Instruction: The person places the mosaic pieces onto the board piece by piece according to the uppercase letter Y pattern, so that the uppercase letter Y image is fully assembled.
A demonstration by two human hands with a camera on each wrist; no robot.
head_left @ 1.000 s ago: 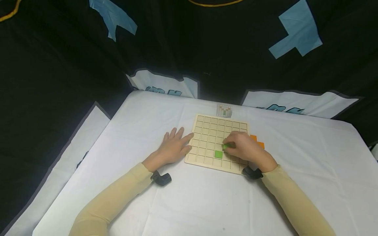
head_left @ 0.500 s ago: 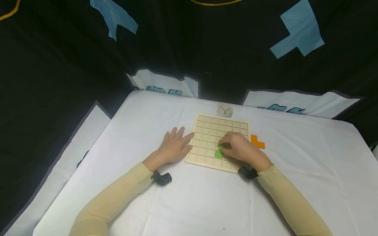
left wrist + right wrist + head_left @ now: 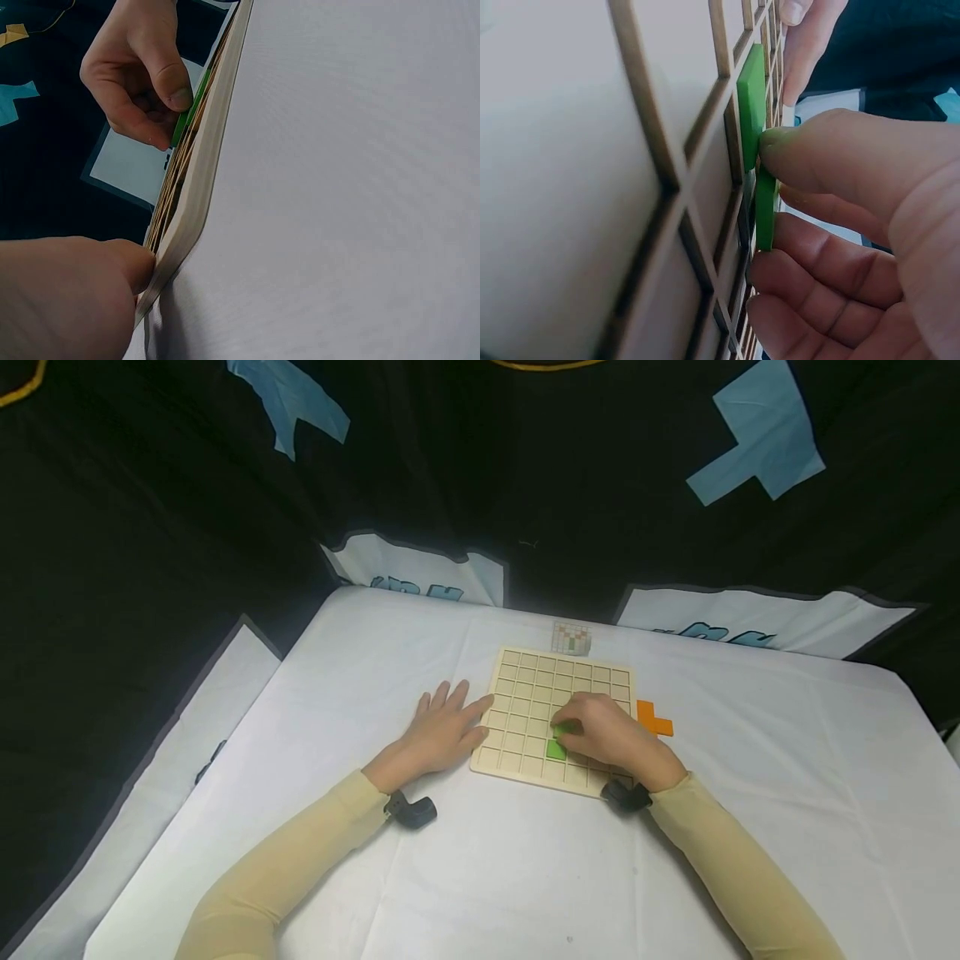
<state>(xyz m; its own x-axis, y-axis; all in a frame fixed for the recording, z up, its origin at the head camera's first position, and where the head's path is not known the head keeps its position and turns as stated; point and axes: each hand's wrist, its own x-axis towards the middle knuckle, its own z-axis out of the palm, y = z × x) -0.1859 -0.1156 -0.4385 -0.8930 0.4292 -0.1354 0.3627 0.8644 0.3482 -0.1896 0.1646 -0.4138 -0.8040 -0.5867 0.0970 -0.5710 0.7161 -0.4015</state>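
A light wooden board (image 3: 517, 718) with a raised grid of square cells lies on the white table. My right hand (image 3: 603, 727) is over its right half, thumb and fingers pinching a green square tile (image 3: 766, 217) close against the grid. Just in front of that, a second green tile (image 3: 556, 750) sits in a cell; in the right wrist view, the thumb tip overlaps its corner. My left hand (image 3: 437, 735) rests with spread fingers on the table, its thumb and index finger touching the board's left edge. In the left wrist view, the right hand (image 3: 142, 82) appears beyond the board's rim.
An orange piece (image 3: 652, 720) of joined squares lies against the board's right side. Behind the board stands a small see-through item (image 3: 572, 639) with a coloured grid pattern. White cloth (image 3: 510, 877) covers the table; a black curtain (image 3: 525, 468) hangs behind.
My right hand has moved a little left with the green tile, bringing it near the other green tile and exposing more of the orange piece. My left hand has stayed in place.
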